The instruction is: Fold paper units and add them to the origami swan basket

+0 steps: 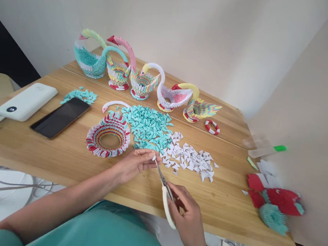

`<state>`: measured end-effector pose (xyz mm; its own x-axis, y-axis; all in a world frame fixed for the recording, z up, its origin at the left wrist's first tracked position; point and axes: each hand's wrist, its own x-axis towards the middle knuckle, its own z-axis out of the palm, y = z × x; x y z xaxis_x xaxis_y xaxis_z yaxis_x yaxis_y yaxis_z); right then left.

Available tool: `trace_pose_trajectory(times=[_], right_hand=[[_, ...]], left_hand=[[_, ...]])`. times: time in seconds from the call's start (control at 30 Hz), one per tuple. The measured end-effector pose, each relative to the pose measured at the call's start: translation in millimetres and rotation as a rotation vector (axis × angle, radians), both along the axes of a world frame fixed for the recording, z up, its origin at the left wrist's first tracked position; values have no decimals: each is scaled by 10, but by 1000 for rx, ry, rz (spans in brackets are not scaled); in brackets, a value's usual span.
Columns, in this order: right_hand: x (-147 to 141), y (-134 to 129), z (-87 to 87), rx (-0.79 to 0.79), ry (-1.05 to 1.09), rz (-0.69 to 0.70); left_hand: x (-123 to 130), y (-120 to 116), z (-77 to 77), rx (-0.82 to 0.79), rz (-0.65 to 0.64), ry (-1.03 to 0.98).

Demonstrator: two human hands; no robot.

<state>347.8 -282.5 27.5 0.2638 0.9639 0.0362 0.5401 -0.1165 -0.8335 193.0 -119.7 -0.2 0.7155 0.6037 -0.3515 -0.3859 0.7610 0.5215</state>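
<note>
Between the thumb and fingers of my left hand [139, 163] is a small white paper piece [154, 158]. My right hand [183, 209] grips scissors [167, 206] with cream handles, and their blade tips meet the white piece. Just beyond my hands lie a heap of teal folded paper pieces [148, 125] and a scatter of white folded pieces [192, 158]. To the left of my left hand sits a round multicoloured paper bowl [108, 134], with a curved white neck piece [117, 104] behind it.
Several paper swans [143, 83] line the back of the wooden table [220, 200], beside a red and white ring [212, 127]. At left are a black phone [60, 117], a white power bank [27, 100] with a cable and more teal pieces [79, 96]. Red and teal paper items [282, 201] lie at right.
</note>
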Motion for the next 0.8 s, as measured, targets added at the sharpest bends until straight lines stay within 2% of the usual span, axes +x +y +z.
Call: trace_pose_trajectory(times=[0.07, 0.13, 0.3, 0.37, 0.5, 0.6, 0.8], right_hand=[[6, -2, -29, -22, 131, -1], [-4, -9, -70, -18, 150, -16], [-60, -21, -120, 166, -316, -48], [-71, -10, -99, 194, -354, -33], [-61, 17, -19, 48, -46, -31], [-25, 3, 31, -46, 186, -52], [52, -93, 63, -92, 228, -33]], left_hand=[[0, -2, -17, -12, -5, -17], [4, -1, -38, -30, -8, -21], [23, 10, -58, -61, 16, 6], [27, 13, -52, -41, 21, 17], [30, 2, -51, -17, 27, 22], [33, -7, -65, -94, 11, -7], [44, 26, -69, -258, 47, 7]])
